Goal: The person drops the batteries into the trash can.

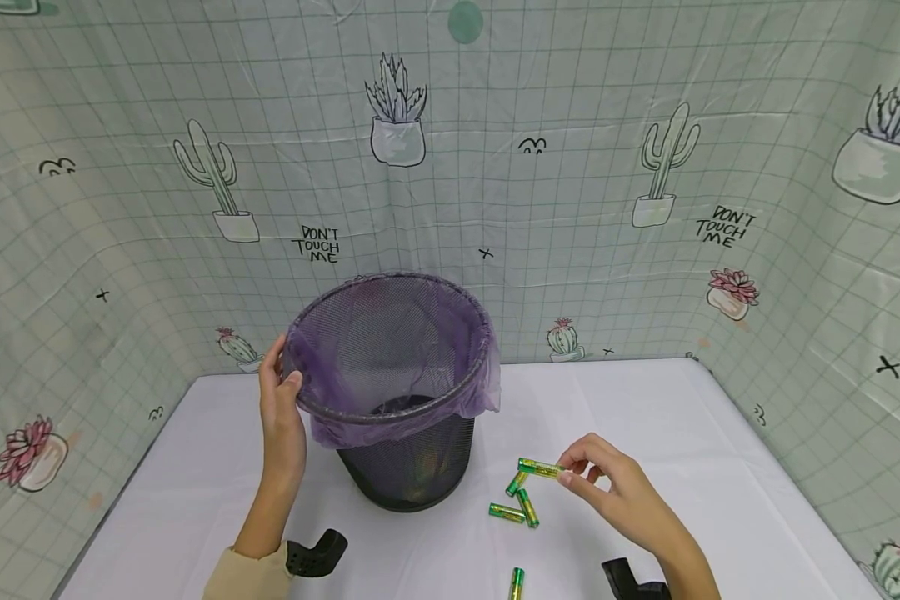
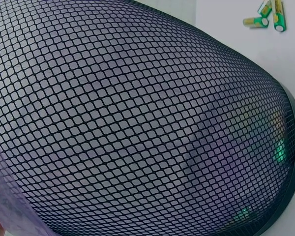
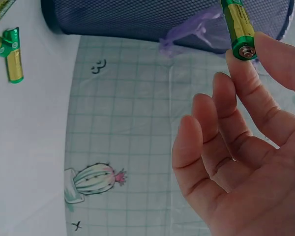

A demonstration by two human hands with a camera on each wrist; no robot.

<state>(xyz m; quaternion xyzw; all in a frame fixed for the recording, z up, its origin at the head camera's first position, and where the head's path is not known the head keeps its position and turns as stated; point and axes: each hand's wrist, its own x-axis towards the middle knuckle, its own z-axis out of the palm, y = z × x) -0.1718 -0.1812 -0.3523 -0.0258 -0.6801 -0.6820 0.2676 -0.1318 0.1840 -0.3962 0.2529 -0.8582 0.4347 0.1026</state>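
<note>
Right hand (image 1: 607, 483) pinches battery (image 1: 537, 467), open gap before bin (image 1: 427, 475); left hand (image 1: 279, 408) grips rim (image 1: 390, 418).

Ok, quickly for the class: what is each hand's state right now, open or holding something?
Left hand: closed, holding the mesh bin by its rim.
Right hand: closed, pinching one green-and-gold battery.

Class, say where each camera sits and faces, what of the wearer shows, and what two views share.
Head: on the head, facing forward and down at the bin; left hand and right hand show.
Left wrist: on that wrist, facing the bin's mesh wall; the hand barely shows, lower left.
Right wrist: on that wrist, facing a pinched battery; fingers and thumb show.
Wrist views share the bin and loose batteries.
</note>
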